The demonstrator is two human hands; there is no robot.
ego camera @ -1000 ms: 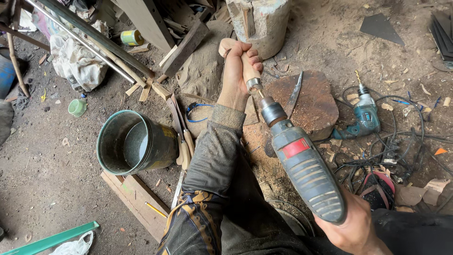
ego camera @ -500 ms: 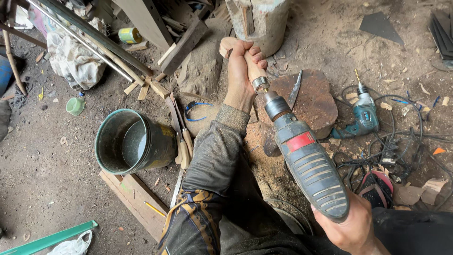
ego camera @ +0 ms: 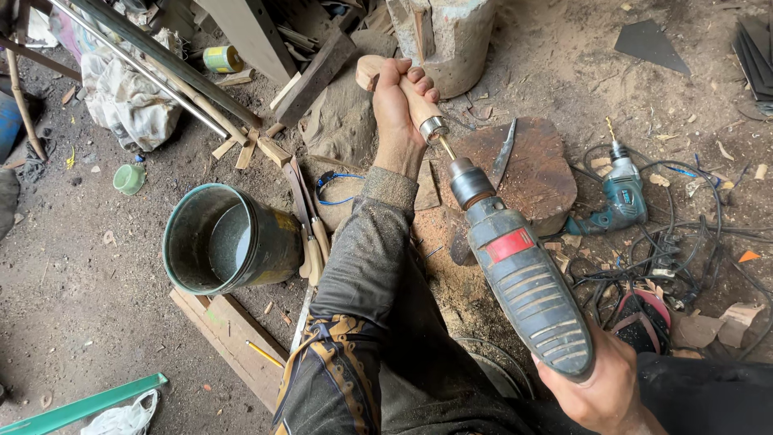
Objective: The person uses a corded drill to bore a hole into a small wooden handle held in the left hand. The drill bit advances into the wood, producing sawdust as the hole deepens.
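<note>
Left hand point(ego camera: 396, 105) grips a wooden handle point(ego camera: 403, 90) tight; right hand point(ego camera: 604, 387) clamps the drill point(ego camera: 523, 278), bit in the handle's ferrule end (over a stump point(ego camera: 535, 173)). Risk: bit binds w/ side pressure, twisting handle vs fingers.

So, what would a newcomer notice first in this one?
Centre frame, the right hand aims a grey electric drill with a red label into the metal-collared end of a wooden handle, held by the left hand. Left of them, a dented metal bucket stands on the dirt floor.
</note>
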